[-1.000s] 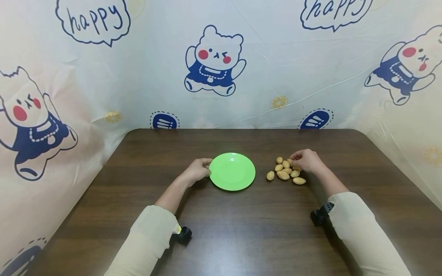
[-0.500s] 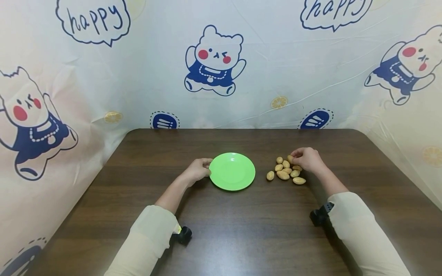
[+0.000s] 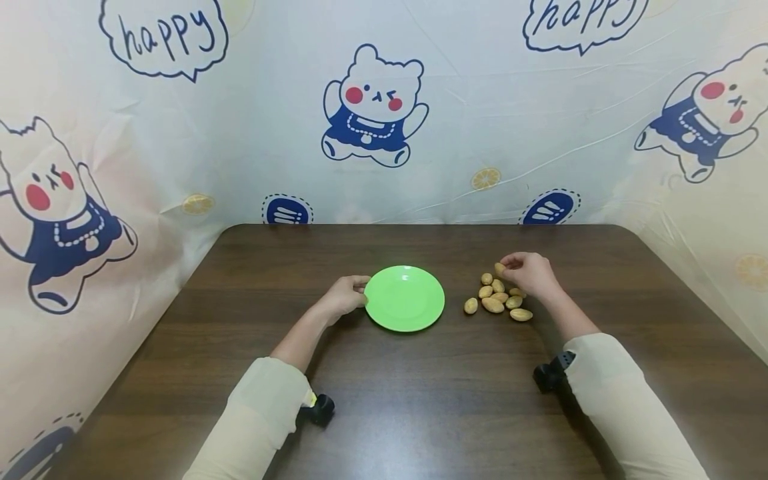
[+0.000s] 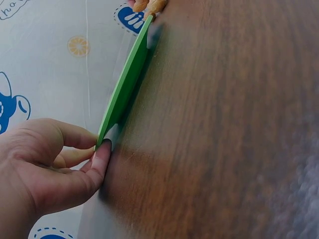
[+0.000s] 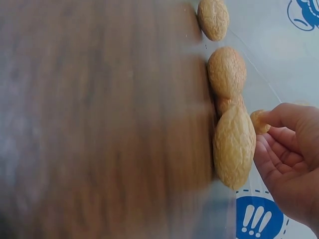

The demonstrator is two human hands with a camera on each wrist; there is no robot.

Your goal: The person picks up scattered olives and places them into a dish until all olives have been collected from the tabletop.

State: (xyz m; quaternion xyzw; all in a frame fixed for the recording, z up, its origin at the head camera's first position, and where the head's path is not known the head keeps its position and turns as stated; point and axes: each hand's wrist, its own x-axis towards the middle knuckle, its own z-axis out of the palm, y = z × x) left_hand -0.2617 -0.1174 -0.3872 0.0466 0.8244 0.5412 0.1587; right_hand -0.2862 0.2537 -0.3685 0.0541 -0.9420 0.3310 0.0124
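A flat round green plate (image 3: 405, 299) lies on the dark wooden table. My left hand (image 3: 345, 297) pinches its left rim between thumb and fingers; the left wrist view shows the plate (image 4: 124, 82) edge-on in that grip. Right of the plate lies a loose cluster of wrinkled tan ovals (image 3: 493, 305), like nuts or small potatoes. My right hand (image 3: 531, 272) holds one small tan oval (image 3: 499, 269) by the fingertips, at the cluster's far side. In the right wrist view, that oval (image 5: 260, 122) is partly hidden behind the fingers and a larger oval (image 5: 234, 147).
One tan oval (image 3: 471, 306) lies slightly apart, between the plate and the cluster. A patterned cloth (image 3: 456, 120) hangs behind the table (image 3: 414, 413). Black wrist cameras (image 3: 321, 410) sit under both sleeves.
My right hand has drawn one tan oval out of the cluster, moving it slightly left and away from me. The left hand and the plate stay in place.
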